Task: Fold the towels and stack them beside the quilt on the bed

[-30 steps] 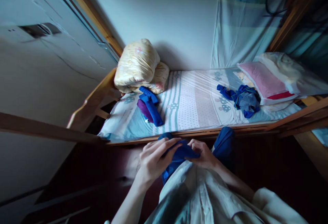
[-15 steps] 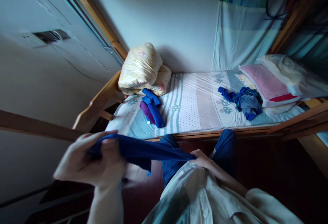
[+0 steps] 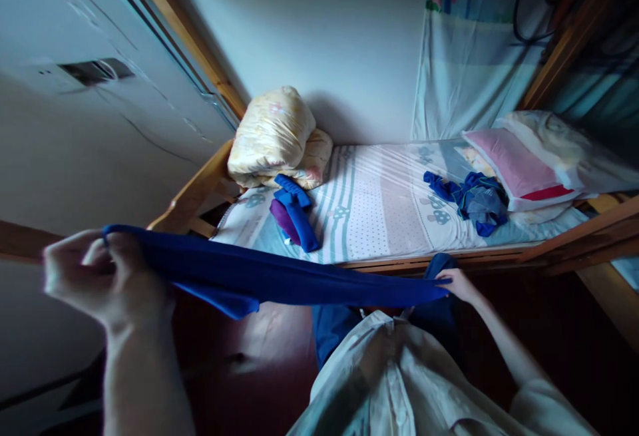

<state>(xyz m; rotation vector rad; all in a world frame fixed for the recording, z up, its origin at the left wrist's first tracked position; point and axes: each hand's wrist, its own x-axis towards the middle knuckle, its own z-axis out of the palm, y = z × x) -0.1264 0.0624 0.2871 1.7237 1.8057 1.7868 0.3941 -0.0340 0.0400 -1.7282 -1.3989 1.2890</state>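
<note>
Before a bed (image 3: 369, 223) bearing clothes (image 3: 482, 203), left grip (image 3: 102, 276) and right grip (image 3: 460, 286) pinching outstretched blue cloth (image 3: 299, 278)

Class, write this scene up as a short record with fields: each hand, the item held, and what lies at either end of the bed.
Left hand: grips one end of the blue cloth
Right hand: pinches the other end
Held item: stretched lengthwise between the hands, a loose flap hanging nearer the left
Bed, left end: folded yellow quilt; blue and purple cloth items in front of it
Bed, right end: crumpled blue clothes beside a pink pillow
</note>
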